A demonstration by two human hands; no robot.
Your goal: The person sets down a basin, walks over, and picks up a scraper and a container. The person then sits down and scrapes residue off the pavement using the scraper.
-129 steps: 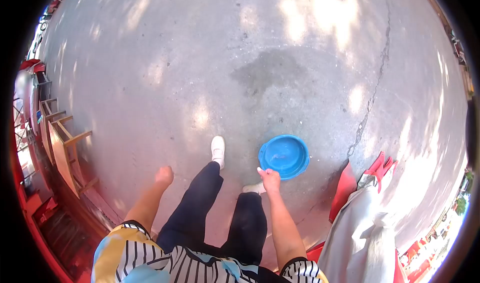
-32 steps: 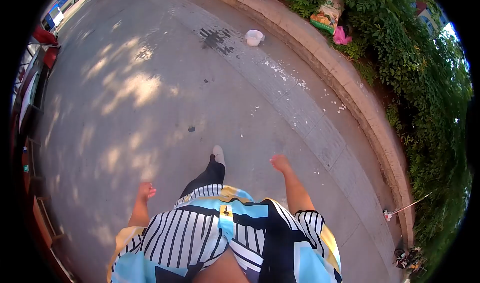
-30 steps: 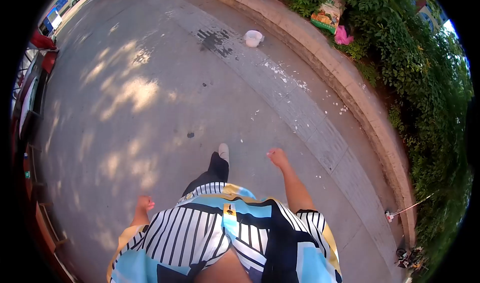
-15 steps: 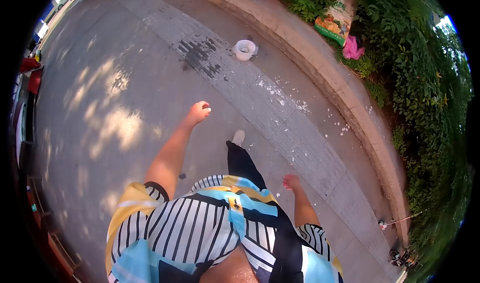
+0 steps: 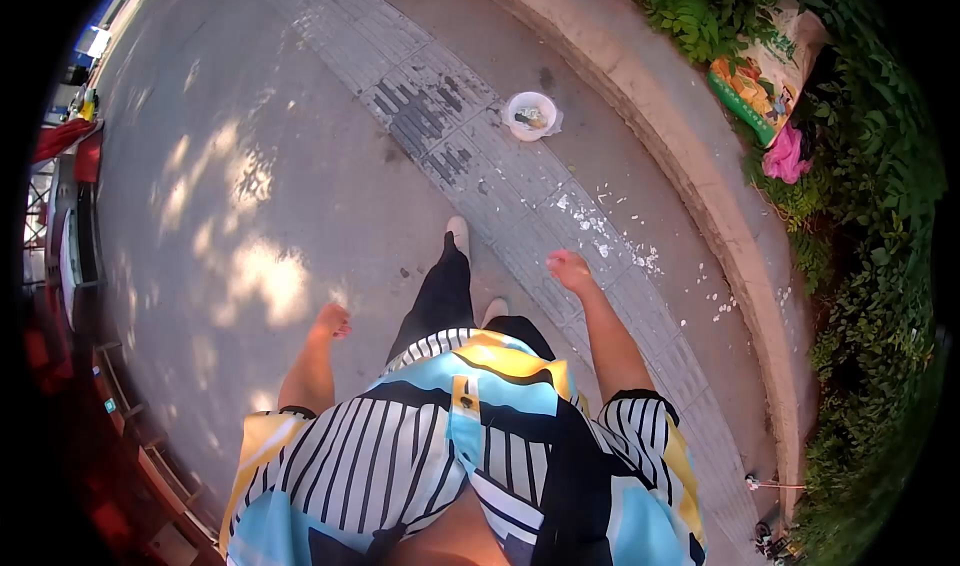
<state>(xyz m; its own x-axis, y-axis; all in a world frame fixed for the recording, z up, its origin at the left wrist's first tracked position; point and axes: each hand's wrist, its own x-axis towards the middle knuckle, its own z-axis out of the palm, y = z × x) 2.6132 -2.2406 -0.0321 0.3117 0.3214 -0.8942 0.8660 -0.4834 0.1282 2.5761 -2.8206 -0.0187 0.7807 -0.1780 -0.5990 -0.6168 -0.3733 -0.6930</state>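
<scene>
My left hand [image 5: 333, 320] hangs low at my left side over the grey pavement, its fingers curled closed. Whatever they hold, if anything, is too small to make out. My right hand [image 5: 569, 268] swings out in front of me on the right, fingers loosely bent and apart, with nothing visible in it. Neither hand touches anything around it. Ahead on the ground stands a white plastic tub [image 5: 531, 116] with some pale and dark contents. White scraps [image 5: 585, 221] lie scattered on the paving between the tub and my right hand.
A ribbed paving strip [image 5: 480, 141] with dark wet patches runs diagonally ahead. Beyond it curves a concrete kerb [image 5: 690, 156]. Green bushes [image 5: 870, 256] grow behind, with a printed sack [image 5: 765, 81] and a pink plastic bag [image 5: 786, 156]. Red objects [image 5: 88, 156] stand along the left edge.
I have stepped forward, and the tub appears slightly nearer. My left hand, earlier raised ahead with a small white thing at its fingers, has swung back; my right hand has swung forward.
</scene>
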